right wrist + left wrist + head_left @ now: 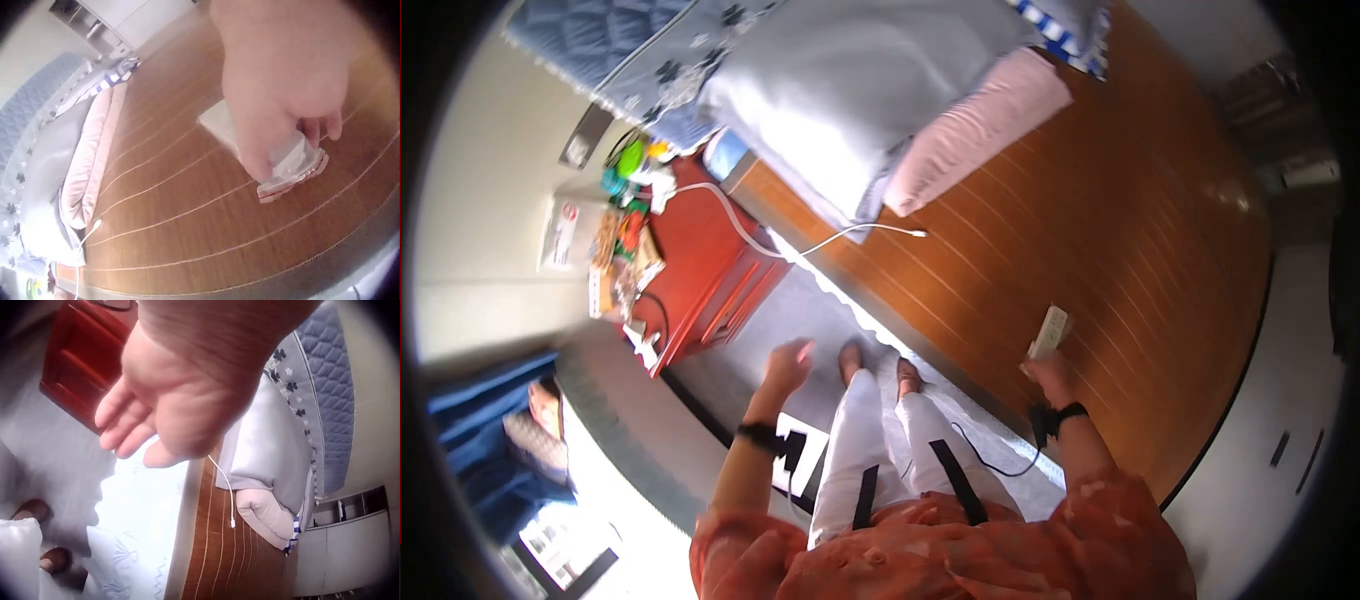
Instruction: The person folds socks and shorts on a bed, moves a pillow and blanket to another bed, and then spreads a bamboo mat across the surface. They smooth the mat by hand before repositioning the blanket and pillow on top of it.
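My right hand [1052,380] is over the brown bed mat [990,270] and grips one end of a long, slim white packet [1051,328]. In the right wrist view, thumb and fingers pinch the packet's clear plastic wrapper [294,178], which has a red line along its edge. The packet's other end [219,120] sticks out past the hand, close over the mat; the hand hides its middle. My left hand [786,368] hangs over the grey floor beside the bed, holding nothing. Its fingers [128,428] are loosely bent in the left wrist view.
A folded pink quilt [985,130] and grey bedding [830,90] lie at the bed's far end. A white cable [745,235] runs from the red desk [700,260] onto the mat. Small items crowd the desk's wall side. A white sheet of paper [800,455] lies on the floor.
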`<state>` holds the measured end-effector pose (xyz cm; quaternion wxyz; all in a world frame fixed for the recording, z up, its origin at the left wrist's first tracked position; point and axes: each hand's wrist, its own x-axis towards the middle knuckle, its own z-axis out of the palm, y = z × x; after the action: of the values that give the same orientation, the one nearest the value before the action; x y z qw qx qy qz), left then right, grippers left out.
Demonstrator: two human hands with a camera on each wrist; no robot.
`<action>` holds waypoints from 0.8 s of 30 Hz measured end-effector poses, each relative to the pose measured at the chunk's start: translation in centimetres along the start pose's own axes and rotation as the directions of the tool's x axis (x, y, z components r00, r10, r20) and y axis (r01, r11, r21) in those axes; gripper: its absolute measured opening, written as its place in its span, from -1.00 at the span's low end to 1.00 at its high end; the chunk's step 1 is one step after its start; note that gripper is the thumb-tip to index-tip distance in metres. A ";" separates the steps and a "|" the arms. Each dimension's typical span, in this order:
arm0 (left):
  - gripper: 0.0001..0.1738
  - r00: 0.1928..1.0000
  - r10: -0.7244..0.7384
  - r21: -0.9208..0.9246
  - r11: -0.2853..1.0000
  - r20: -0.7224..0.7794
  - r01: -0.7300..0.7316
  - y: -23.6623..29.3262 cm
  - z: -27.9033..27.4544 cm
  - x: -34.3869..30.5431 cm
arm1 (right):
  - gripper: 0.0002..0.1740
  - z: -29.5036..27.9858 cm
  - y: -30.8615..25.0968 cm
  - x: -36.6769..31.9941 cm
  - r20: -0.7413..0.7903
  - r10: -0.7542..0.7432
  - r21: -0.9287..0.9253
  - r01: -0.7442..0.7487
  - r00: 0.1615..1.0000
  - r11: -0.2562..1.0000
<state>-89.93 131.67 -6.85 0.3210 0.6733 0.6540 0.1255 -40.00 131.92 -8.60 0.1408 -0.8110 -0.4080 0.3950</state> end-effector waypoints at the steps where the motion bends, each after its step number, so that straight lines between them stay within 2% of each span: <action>1: -0.66 0.999 -0.039 0.021 0.999 -0.004 0.039 0.6 0.4 2.6 | -0.60 0.5 -0.6 0.0 0.045 0.008 0.031 -0.009 0.999 0.999; 2: -0.62 0.994 -0.104 0.034 0.994 -0.040 0.106 0.4 1.4 5.3 | -0.56 1.0 -1.2 -0.1 0.084 0.019 0.060 -0.024 0.996 0.998; 4: -0.52 0.937 -0.349 -0.062 0.936 -0.013 0.347 3.0 0.6 10.6 | -0.50 2.2 -1.0 -0.4 0.189 -0.007 0.095 -0.011 0.982 0.995; 5: -0.52 0.922 -0.384 -0.055 0.923 -0.047 0.381 3.7 0.3 12.7 | -0.44 2.7 -1.1 -0.2 0.266 -0.015 0.146 -0.024 0.964 0.989; 6: -0.52 0.907 -0.413 -0.046 0.911 -0.079 0.411 4.0 0.3 14.6 | -0.44 2.9 -2.4 -0.2 0.272 -0.017 0.138 -0.022 0.962 0.990; 8: -0.58 0.882 -0.462 -0.015 0.886 -0.090 0.463 3.1 1.4 17.6 | -0.40 2.4 -7.2 -2.0 0.455 0.181 0.067 -0.236 0.872 0.969; 10: -0.63 0.857 -0.506 0.024 0.860 -0.097 0.510 2.3 0.9 19.9 | -0.45 3.3 -9.0 -2.3 0.462 0.208 0.081 -0.275 0.862 0.958; 12: -0.71 0.887 -0.454 0.158 0.885 0.086 0.438 1.9 0.0 20.8 | -0.50 4.2 -9.8 -2.7 0.469 0.254 0.077 -0.325 0.846 0.942; 13: -0.85 0.923 -0.380 0.150 0.918 0.067 0.367 1.4 0.1 20.8 | -0.50 4.6 -10.3 -2.5 0.485 0.275 0.101 -0.365 0.830 0.925; 14: -0.85 0.919 -0.388 0.146 0.915 0.070 0.376 1.1 -0.4 20.8 | -0.51 5.0 -11.2 -2.2 0.500 0.290 0.125 -0.399 0.816 0.908; 16: -0.85 0.947 -0.242 0.264 0.947 0.213 0.183 0.3 -1.6 19.9 | -0.51 5.8 -14.2 -2.2 0.531 0.270 0.132 -0.393 0.803 0.910; 19: -0.83 0.916 -0.168 0.310 0.949 0.365 0.050 -2.5 -4.2 16.8 | -0.52 6.9 -19.6 -1.8 0.583 0.212 0.137 -0.352 0.784 0.926; 21: -0.83 0.840 -0.268 0.402 0.913 0.471 0.066 -4.7 -7.1 14.2 | -0.53 8.7 -23.4 -1.2 0.602 0.178 0.132 -0.317 0.778 0.939; 22: -0.82 0.825 -0.286 0.374 0.922 0.488 0.099 -7.2 -7.5 12.7 | -0.54 9.9 -25.3 -0.6 0.649 0.093 0.152 -0.249 0.755 0.957; 23: -0.82 0.853 -0.271 0.371 0.923 0.445 0.099 -9.1 -8.5 11.1 | -0.55 11.1 -27.4 0.0 0.691 0.009 0.176 -0.180 0.723 0.968; 24: -0.83 0.849 -0.328 0.400 0.904 0.415 0.154 -10.5 -9.8 9.9 | -0.55 12.7 -29.7 0.4 0.711 -0.034 0.156 -0.110 0.702 0.982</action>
<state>-102.98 143.13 -8.14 0.3584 0.6407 0.6479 -0.2032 -65.81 149.65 -0.71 0.0399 -0.5874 -0.3750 0.7161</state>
